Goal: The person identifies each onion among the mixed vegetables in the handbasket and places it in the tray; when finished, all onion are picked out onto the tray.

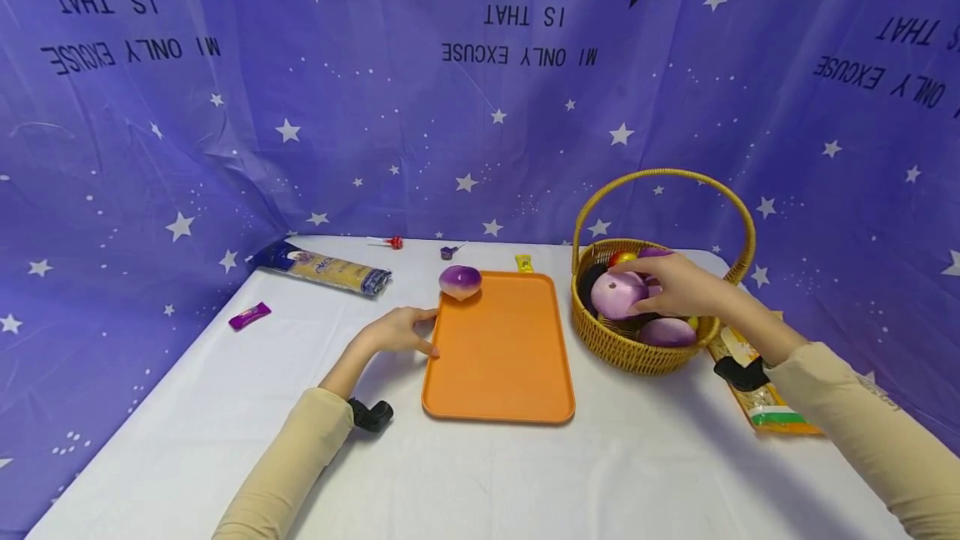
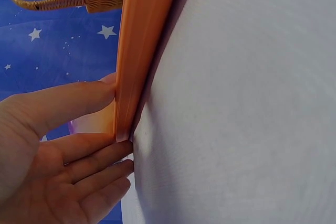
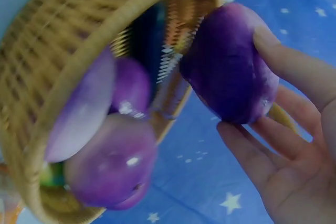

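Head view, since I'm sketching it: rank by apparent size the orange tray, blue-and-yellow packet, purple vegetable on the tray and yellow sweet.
1. Orange tray
2. Blue-and-yellow packet
3. Purple vegetable
4. Yellow sweet

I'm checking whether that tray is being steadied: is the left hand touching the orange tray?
Touching. The left wrist view shows it: the thumb tip of the left hand meets the edge of the orange tray, with no gap between them.
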The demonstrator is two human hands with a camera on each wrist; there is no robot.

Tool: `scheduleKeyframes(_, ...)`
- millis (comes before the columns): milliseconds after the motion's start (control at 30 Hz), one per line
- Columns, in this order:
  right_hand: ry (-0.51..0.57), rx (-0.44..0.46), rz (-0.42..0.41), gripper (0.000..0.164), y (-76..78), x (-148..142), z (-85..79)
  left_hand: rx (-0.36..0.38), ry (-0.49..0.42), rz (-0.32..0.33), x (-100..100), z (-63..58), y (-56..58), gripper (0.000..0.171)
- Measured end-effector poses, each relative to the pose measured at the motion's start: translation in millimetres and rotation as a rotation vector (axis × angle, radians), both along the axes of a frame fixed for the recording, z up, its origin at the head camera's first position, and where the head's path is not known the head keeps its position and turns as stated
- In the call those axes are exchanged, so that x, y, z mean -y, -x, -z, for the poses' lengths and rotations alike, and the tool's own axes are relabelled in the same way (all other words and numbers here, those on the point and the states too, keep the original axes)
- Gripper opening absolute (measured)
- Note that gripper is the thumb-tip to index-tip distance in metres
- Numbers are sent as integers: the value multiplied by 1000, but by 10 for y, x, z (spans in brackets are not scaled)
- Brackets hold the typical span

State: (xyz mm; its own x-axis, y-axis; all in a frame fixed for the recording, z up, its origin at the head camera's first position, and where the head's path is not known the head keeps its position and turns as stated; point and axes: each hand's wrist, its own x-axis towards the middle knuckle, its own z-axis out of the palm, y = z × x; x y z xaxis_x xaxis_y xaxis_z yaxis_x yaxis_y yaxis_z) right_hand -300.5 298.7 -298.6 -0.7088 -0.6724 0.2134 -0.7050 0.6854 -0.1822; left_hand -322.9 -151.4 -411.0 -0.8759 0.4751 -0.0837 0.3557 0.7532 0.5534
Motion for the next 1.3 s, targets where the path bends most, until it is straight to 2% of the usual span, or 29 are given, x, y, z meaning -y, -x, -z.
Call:
scheduleKeyframes(67,44,-72,-23,53,-61,51,-24,6,-1,-3,-2,-4,1,84)
scheduleKeyframes(167,102,-120,-28,55,-144,160,-34,10,-1,-5,-1,-13,1,84)
scheduleKeyframes(333,192,-67,-6,61,-239,421,16,10,0,-2,1,-10,4,84)
scheduleKeyframes(500,335,14,-16,63,-203,781,162,18,0,-4,10,5,7,84)
scheduleKeyframes(700,443,-1,19,61,5,1229,384,14,1,-7,6,-6,-7,84)
scheduleKeyframes(833,483,-22,76,61,174,1449,490,11,0,-9,6,-19,-21,84)
scheduleKeyframes(1133,419,65,235,57,609,1654,730,11,1,-15,7,-34,-33,83)
scheduleKeyframes(1300,367,134,293,56,763,1697,871,6,-3,-6,-6,-34,-31,84)
